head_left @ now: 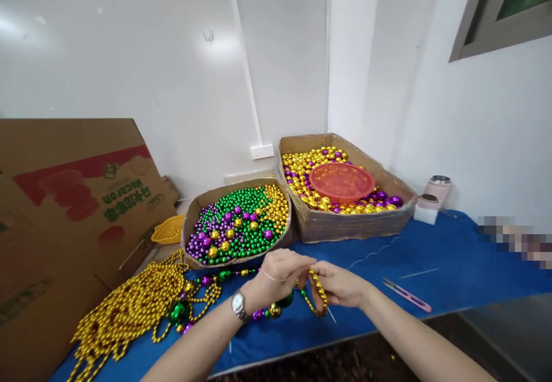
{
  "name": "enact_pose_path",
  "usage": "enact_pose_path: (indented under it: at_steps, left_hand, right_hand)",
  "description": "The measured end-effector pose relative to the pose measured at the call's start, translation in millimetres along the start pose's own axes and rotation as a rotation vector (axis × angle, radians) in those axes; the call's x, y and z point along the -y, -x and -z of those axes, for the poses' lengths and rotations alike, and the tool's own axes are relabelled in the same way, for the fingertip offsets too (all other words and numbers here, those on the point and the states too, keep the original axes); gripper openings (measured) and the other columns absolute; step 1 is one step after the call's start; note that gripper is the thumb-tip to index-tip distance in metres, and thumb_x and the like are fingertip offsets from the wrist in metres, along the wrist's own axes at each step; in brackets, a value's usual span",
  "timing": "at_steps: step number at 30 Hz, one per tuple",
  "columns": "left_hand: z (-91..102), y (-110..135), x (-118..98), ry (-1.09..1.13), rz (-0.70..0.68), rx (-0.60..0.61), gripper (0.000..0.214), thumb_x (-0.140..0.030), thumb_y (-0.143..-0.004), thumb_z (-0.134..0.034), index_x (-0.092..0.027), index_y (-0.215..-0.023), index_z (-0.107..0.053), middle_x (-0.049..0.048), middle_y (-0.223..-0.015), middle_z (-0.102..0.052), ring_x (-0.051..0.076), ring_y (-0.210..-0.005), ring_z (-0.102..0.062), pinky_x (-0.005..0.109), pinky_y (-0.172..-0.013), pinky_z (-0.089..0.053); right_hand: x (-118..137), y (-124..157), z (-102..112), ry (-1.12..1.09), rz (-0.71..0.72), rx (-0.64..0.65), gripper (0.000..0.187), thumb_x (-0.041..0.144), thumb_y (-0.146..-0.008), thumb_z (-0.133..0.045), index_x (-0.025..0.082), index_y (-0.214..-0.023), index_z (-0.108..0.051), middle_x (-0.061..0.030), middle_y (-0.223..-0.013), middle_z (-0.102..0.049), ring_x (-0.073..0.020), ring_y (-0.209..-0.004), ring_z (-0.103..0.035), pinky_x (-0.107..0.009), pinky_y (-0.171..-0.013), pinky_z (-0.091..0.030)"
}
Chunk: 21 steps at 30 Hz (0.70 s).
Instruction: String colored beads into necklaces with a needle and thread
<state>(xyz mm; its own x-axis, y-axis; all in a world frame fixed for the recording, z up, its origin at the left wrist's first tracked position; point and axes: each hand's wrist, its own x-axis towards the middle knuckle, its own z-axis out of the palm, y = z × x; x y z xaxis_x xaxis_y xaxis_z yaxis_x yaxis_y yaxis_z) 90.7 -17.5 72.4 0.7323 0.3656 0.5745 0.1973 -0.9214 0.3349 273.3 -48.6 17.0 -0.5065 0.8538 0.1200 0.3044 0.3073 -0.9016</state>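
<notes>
Pinching the gold bead strand (319,287), left hand (280,270) and right hand (340,284) have fingers nearly closed, apparently to steady its loop.

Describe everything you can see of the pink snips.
The pink snips have slender metallic-looking blades and a pink handle that looks plastic. They lie on the blue cloth, to the right of the right hand, blades pointing left and away; whether shut is unclear. Only the cloth appears to touch them.

Bead strands (138,301) on the tablecloth (452,244) at left, snips (407,294) at right, two cartons (349,226) of loose beads (245,249) behind.
</notes>
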Motion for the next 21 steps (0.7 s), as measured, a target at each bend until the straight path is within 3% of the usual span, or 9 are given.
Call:
enact_pose_path:
  at_steps: [4,7,11,13,15,17,21]
  left_hand:
    - [-3.6,3.7,1.5,-0.044,0.037,0.005,0.028,-0.020,-0.091,-0.043,-0.019,-0.109,-0.063,0.0084,-0.087,-0.070,0.017,-0.079,-0.064,0.029,-0.073,-0.049]
    - [-7.5,2.2,2.1,0.115,0.243,0.002,0.025,-0.022,-0.089,-0.046,-0.016,-0.106,-0.064,0.0079,-0.082,-0.069,0.017,-0.074,-0.063,0.029,-0.070,-0.048]
    - [-14.9,-0.6,5.2,0.644,0.620,-0.061,0.025,-0.032,-0.080,-0.062,-0.012,-0.096,-0.065,0.0066,-0.076,-0.068,0.015,-0.067,-0.062,0.024,-0.061,-0.047]
    - [-16.2,-0.2,4.7,0.790,0.698,-0.072,0.030,-0.034,-0.075,-0.068,-0.011,-0.093,-0.066,0.0065,-0.074,-0.068,0.015,-0.066,-0.062,0.024,-0.059,-0.046]
    - [-14.0,1.1,1.6,0.764,0.674,-0.079,0.029,-0.033,-0.075,-0.068,-0.011,-0.094,-0.068,0.0057,-0.073,-0.067,0.014,-0.064,-0.060,0.023,-0.059,-0.045]
    - [-8.7,2.1,-3.3,0.619,0.572,-0.095,0.023,-0.029,-0.079,-0.063,-0.014,-0.096,-0.069,0.0053,-0.076,-0.067,0.013,-0.065,-0.058,0.023,-0.060,-0.045]
    - [2.8,0.6,-12.3,0.374,0.336,-0.092,0.023,-0.021,-0.086,-0.052,-0.019,-0.103,-0.068,0.0048,-0.082,-0.066,0.013,-0.069,-0.057,0.024,-0.063,-0.044]
  right_hand:
    - [15.3,8.7,18.5,0.197,0.030,-0.171,0.046,0.054,-0.094,-0.032,0.017,-0.083,-0.058,-0.0028,-0.069,-0.062,-0.0105,-0.052,-0.052,-0.021,-0.049,-0.039]
    - [26.2,19.4,22.9,0.401,0.042,-0.340,0.036,0.043,-0.094,-0.038,0.018,-0.080,-0.061,-0.0070,-0.079,-0.062,-0.0177,-0.074,-0.056,-0.027,-0.066,-0.039]
    - [30.8,32.0,-4.9,0.583,0.053,-0.400,0.032,0.032,-0.093,-0.038,0.018,-0.078,-0.062,-0.0089,-0.075,-0.061,-0.0188,-0.071,-0.056,-0.030,-0.066,-0.034]
    - [32.1,36.2,-18.4,0.622,0.066,-0.364,0.032,0.028,-0.093,-0.038,0.019,-0.074,-0.061,-0.0073,-0.070,-0.061,-0.0166,-0.064,-0.055,-0.028,-0.062,-0.032]
    - [34.8,39.0,-20.1,0.628,0.091,-0.280,0.032,0.029,-0.093,-0.041,0.020,-0.069,-0.060,-0.0032,-0.064,-0.059,-0.0135,-0.057,-0.053,-0.025,-0.057,-0.031]
    - [37.8,39.1,-9.3,0.481,0.089,-0.178,0.032,0.034,-0.091,-0.047,0.021,-0.065,-0.059,0.0011,-0.059,-0.057,-0.0110,-0.053,-0.051,-0.023,-0.054,-0.032]
    - [33.6,24.9,17.6,-0.048,-0.018,-0.290,0.029,0.046,-0.091,-0.046,0.022,-0.090,-0.062,0.0019,-0.071,-0.057,-0.0103,-0.057,-0.049,-0.021,-0.053,-0.036]
